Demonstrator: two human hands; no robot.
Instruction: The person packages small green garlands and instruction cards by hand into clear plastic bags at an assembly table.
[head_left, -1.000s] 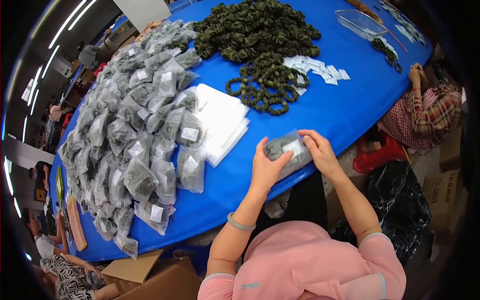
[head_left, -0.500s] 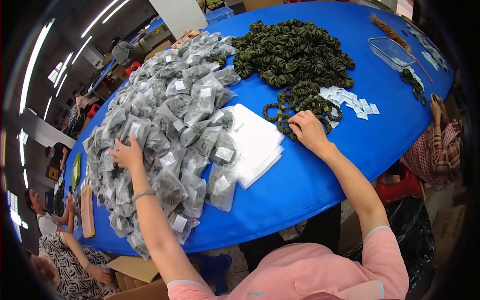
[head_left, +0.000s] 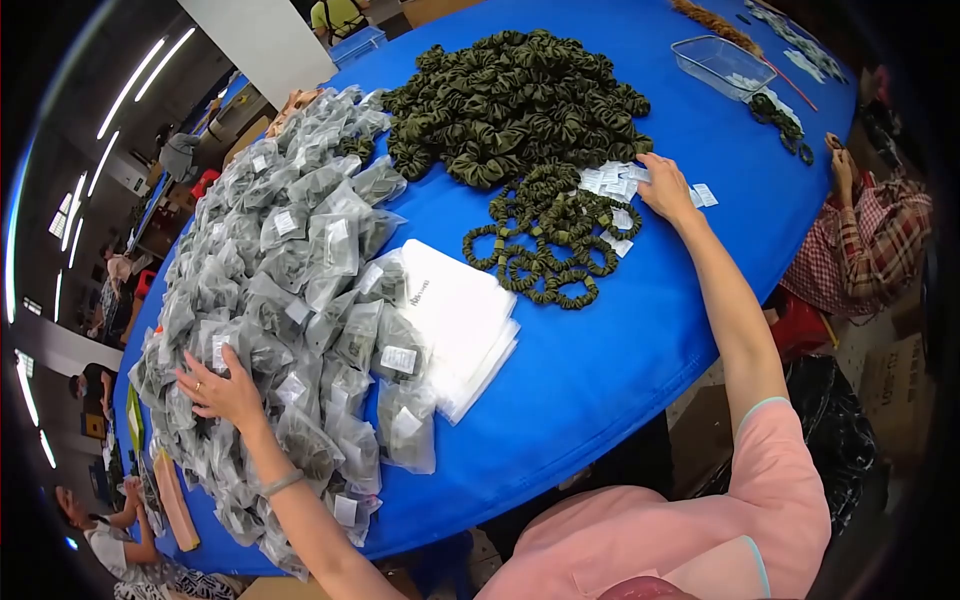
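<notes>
My left hand (head_left: 222, 388) lies with spread fingers on the big heap of bagged dark items (head_left: 290, 260), which carry small white labels. At the small white labels (head_left: 612, 182) on the blue table is my right hand (head_left: 664, 186); its fingertips are bent down, and whether they grip a label is hidden. A tall heap of dark green scrunchies (head_left: 515, 105) stands behind, with thinner green loops (head_left: 545, 235) in front of it. White plastic bags (head_left: 455, 320) lie stacked between the bagged heap and the loops.
A wire basket (head_left: 722, 68), a brown feathery duster (head_left: 715, 25) and more green loops (head_left: 780, 125) lie at the back right of the table. A person in a checked sleeve (head_left: 880, 250) sits at the right edge. Other people are at the left.
My right hand has moved from the thin green loops over to the white labels. My left hand has shifted lower on the bagged heap. The camera view has turned to the right.
</notes>
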